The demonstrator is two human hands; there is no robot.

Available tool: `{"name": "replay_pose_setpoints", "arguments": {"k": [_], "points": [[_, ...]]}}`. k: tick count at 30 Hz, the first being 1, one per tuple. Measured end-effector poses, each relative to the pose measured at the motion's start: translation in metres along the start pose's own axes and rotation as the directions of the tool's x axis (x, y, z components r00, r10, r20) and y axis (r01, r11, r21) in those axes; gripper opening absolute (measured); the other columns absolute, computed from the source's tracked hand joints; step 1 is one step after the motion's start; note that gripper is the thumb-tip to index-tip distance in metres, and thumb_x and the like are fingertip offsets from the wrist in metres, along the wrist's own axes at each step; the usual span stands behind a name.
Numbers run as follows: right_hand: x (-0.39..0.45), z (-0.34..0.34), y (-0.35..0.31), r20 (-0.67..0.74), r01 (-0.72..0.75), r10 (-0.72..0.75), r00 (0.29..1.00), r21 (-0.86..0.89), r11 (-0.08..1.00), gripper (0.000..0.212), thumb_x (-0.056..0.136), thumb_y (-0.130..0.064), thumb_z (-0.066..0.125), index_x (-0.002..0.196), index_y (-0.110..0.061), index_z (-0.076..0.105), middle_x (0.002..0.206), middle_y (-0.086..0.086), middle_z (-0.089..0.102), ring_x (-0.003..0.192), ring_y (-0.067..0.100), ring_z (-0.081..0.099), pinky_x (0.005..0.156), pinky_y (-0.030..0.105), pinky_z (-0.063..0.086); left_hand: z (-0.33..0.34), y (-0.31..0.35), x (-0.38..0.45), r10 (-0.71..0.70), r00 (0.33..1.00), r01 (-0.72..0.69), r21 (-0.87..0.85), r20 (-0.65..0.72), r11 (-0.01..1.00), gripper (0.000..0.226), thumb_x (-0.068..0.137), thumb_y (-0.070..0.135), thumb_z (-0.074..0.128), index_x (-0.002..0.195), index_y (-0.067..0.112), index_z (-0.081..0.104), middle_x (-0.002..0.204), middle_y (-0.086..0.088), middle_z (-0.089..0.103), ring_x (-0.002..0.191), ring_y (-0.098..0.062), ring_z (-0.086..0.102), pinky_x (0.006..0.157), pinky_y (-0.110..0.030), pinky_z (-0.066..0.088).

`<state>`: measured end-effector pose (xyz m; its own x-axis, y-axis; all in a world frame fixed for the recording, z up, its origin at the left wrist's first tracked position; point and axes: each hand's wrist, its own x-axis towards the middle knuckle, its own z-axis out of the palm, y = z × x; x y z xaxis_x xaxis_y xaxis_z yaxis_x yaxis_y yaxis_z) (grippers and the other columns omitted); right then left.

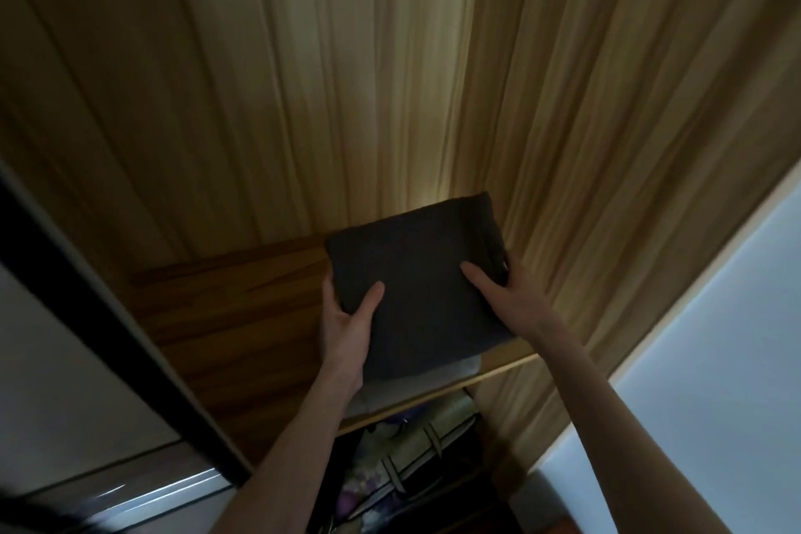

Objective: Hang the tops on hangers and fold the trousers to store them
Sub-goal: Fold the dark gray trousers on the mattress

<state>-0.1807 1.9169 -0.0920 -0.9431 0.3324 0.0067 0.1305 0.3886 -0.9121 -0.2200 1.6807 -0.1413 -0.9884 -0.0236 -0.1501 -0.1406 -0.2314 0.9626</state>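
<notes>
Gripping the folded trousers [416, 282] by their edges, your left hand [346, 317] and right hand [507, 295] curl round them with thumbs on top, over the wardrobe shelf [225, 308]. Slide them in square atop the grey garment [459, 369], keeping folds flat.
</notes>
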Motion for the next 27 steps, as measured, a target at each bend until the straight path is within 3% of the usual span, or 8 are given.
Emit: {"name": "replay_pose_setpoints", "arguments": {"k": [4, 8, 13, 15, 20, 22, 24, 27], "points": [[0.026, 0.037, 0.048, 0.074, -0.024, 0.030, 0.997, -0.075, 0.997, 0.063, 0.094, -0.050, 0.072, 0.145, -0.020, 0.049, 0.126, -0.006, 0.063, 0.117, 0.015, 0.060, 0.087, 0.015, 0.045, -0.013, -0.042, 0.014, -0.108, 0.989, 0.112, 0.037, -0.099, 0.993, 0.067, 0.085, 0.041, 0.083, 0.136, 0.059, 0.043, 0.126, 0.018, 0.058, 0.107, -0.007, 0.058, 0.090, -0.039, 0.051], [0.039, 0.068, 0.093, 0.161, -0.132, 0.144, 0.976, -0.082, 0.988, 0.061, 0.098, -0.038, 0.070, 0.149, -0.013, 0.048, 0.141, 0.007, 0.061, 0.133, 0.028, 0.057, 0.100, 0.027, 0.041, -0.029, -0.073, 0.029, -0.142, 0.981, 0.163, 0.168, -0.132, 0.972, 0.071, 0.090, 0.035, 0.080, 0.148, 0.045, 0.040, 0.133, 0.008, 0.056, 0.117, -0.020, 0.055, 0.101, -0.044, 0.048], [0.043, 0.087, 0.119, 0.150, -0.189, 0.208, 0.967, -0.134, 0.973, 0.057, 0.102, -0.041, 0.064, 0.149, -0.013, 0.046, 0.140, 0.008, 0.062, 0.131, 0.032, 0.059, 0.106, 0.039, 0.048, -0.036, -0.086, 0.044, -0.132, 0.982, 0.166, 0.283, -0.135, 0.945, 0.073, 0.092, 0.032, 0.078, 0.153, 0.035, 0.039, 0.132, 0.005, 0.055, 0.128, -0.027, 0.054, 0.108, -0.043, 0.045], [0.047, 0.090, 0.121, 0.122, -0.163, 0.185, 0.975, -0.169, 0.972, 0.055, 0.104, -0.042, 0.060, 0.148, -0.011, 0.048, 0.136, 0.010, 0.064, 0.127, 0.034, 0.061, 0.103, 0.041, 0.050, -0.035, -0.086, 0.050, -0.099, 0.987, 0.138, 0.346, -0.129, 0.928, 0.073, 0.092, 0.034, 0.077, 0.154, 0.032, 0.038, 0.131, 0.006, 0.054, 0.131, -0.026, 0.052, 0.110, -0.042, 0.043], [0.051, 0.095, 0.123, 0.086, -0.087, 0.107, 0.990, -0.210, 0.974, 0.049, 0.106, -0.039, 0.058, 0.143, -0.007, 0.053, 0.127, 0.012, 0.068, 0.119, 0.034, 0.065, 0.088, 0.029, 0.048, -0.036, -0.082, 0.055, 0.025, 0.991, 0.044, 0.489, -0.134, 0.871, 0.074, 0.092, 0.035, 0.076, 0.155, 0.021, 0.039, 0.147, -0.004, 0.053, 0.136, -0.027, 0.051, 0.115, -0.044, 0.042], [0.047, 0.096, 0.122, 0.045, -0.076, 0.090, 0.995, -0.246, 0.966, 0.055, 0.105, -0.043, 0.057, 0.147, -0.009, 0.048, 0.131, 0.012, 0.066, 0.120, 0.035, 0.065, 0.091, 0.035, 0.050, -0.036, -0.081, 0.053, 0.060, 0.985, 0.058, 0.644, -0.161, 0.763, 0.076, 0.093, 0.041, 0.073, 0.156, 0.019, 0.036, 0.150, -0.006, 0.051, 0.138, -0.028, 0.048, 0.114, -0.045, 0.042], [0.039, 0.099, 0.122, -0.047, -0.040, 0.024, 0.999, -0.361, 0.932, 0.065, 0.105, -0.048, 0.053, 0.157, -0.013, 0.034, 0.143, 0.011, 0.054, 0.125, 0.035, 0.060, 0.096, 0.044, 0.052, -0.037, -0.082, 0.046, 0.162, 0.969, 0.075, 0.850, -0.185, 0.522, 0.075, 0.095, 0.049, 0.067, 0.156, 0.019, 0.035, 0.151, -0.009, 0.045, 0.138, -0.031, 0.044, 0.111, -0.047, 0.040], [0.026, 0.105, 0.124, -0.171, 0.070, -0.205, 0.964, -0.580, 0.812, 0.066, 0.105, -0.052, 0.049, 0.161, -0.024, 0.029, 0.160, 0.013, 0.033, 0.146, 0.035, 0.039, 0.111, 0.053, 0.044, -0.034, -0.087, 0.035, 0.302, 0.953, -0.061, 0.963, -0.021, 0.262, 0.065, 0.102, 0.052, 0.051, 0.158, 0.025, 0.032, 0.160, -0.007, 0.034, 0.145, -0.027, 0.035, 0.115, -0.044, 0.035]]}}
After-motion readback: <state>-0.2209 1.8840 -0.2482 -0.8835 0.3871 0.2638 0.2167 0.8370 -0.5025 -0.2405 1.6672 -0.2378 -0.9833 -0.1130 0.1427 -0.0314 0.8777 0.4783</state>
